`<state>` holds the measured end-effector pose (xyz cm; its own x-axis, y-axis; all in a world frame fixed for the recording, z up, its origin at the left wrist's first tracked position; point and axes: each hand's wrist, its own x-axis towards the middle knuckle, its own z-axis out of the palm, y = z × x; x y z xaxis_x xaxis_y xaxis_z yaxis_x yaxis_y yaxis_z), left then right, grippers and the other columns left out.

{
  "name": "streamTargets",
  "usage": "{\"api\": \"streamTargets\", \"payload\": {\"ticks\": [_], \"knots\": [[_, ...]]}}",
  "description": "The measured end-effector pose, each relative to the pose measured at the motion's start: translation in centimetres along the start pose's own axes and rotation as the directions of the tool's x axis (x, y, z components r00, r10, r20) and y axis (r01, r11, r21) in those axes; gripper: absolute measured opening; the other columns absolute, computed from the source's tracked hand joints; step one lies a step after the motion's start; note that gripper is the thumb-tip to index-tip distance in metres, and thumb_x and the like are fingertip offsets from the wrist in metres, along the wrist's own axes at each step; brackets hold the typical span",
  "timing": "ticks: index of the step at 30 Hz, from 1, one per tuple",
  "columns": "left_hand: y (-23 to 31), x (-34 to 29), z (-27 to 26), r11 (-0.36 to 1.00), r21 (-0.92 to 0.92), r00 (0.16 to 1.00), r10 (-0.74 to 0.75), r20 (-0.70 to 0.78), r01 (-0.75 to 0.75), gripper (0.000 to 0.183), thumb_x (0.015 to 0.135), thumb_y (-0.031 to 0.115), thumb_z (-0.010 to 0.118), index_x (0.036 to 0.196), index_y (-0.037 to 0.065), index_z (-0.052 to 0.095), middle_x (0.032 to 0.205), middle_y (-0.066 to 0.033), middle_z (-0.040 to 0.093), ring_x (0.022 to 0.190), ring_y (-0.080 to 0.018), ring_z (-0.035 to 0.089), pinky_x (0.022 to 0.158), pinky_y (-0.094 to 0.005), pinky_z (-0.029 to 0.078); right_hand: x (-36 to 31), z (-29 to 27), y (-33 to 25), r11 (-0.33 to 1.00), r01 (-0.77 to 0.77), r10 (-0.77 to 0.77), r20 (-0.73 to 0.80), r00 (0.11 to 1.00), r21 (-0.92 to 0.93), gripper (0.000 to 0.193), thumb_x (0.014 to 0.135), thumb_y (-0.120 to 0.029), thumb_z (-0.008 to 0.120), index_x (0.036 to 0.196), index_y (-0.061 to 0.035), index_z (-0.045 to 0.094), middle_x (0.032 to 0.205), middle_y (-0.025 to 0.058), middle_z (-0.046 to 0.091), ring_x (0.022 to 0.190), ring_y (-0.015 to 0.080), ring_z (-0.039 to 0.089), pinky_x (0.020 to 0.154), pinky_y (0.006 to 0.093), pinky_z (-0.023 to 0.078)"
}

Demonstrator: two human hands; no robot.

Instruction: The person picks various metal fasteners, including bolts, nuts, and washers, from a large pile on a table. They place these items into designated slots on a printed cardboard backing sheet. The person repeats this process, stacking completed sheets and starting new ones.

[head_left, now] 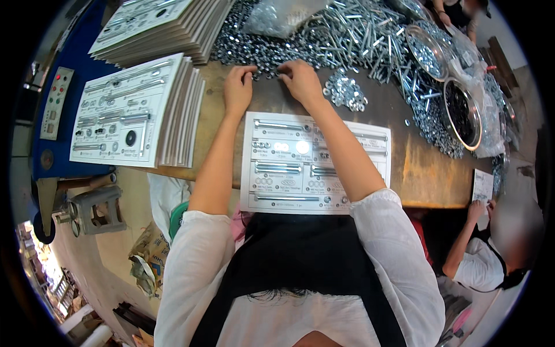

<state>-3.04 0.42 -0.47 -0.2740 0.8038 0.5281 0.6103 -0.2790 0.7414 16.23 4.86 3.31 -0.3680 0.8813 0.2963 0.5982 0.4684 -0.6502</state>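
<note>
A heap of small metal nuts lies at the back of the wooden table. At its near edge my left hand has its fingers curled inward, fingertips among the loose nuts. My right hand faces it across a small gap, fingers bent and drawn together at the same edge. Whatever either hand pinches is too small to make out. Under my right forearm lies a white printed card with bolts, nuts and washers set in rows on it. A small pile of flat washers sits right of my right hand.
Stacks of similar cards stand at the left. Long bolts are heaped at the back, beside a clear plastic bag. Round metal bowls of parts stand at the right. A co-worker at lower right holds a card.
</note>
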Motion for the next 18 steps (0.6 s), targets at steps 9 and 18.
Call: {"api": "streamTargets", "payload": {"ticks": [9, 18], "knots": [[2.0, -1.1, -0.8, 0.992, 0.088, 0.992, -0.079, -0.1, 0.088, 0.009, 0.088, 0.01, 0.066, 0.094, 0.008, 0.072, 0.093, -0.0094, 0.06, 0.09, -0.0285, 0.058, 0.084, -0.0385, 0.047, 0.3, 1.2, 0.0, 0.991, 0.064, -0.052, 0.103, 0.993, -0.119, 0.013, 0.08, -0.017, 0.074, 0.092, -0.0122, 0.071, 0.092, 0.0111, 0.065, 0.087, 0.0328, 0.066, 0.075, 0.0435, 0.053], [3.8, 0.4, -0.6, 0.89, 0.445, 0.953, -0.04, 0.3, -0.103, 0.017, 0.082, 0.024, 0.073, 0.087, 0.008, 0.074, 0.088, -0.0124, 0.066, 0.088, -0.0313, 0.063, 0.079, -0.0418, 0.048, -0.9, 0.9, 0.8, 0.992, -0.071, 0.063, 0.084, 0.994, 0.101, 0.013, 0.079, -0.009, 0.073, 0.091, -0.0062, 0.07, 0.091, 0.013, 0.067, 0.083, 0.0314, 0.067, 0.075, 0.0422, 0.053]]}}
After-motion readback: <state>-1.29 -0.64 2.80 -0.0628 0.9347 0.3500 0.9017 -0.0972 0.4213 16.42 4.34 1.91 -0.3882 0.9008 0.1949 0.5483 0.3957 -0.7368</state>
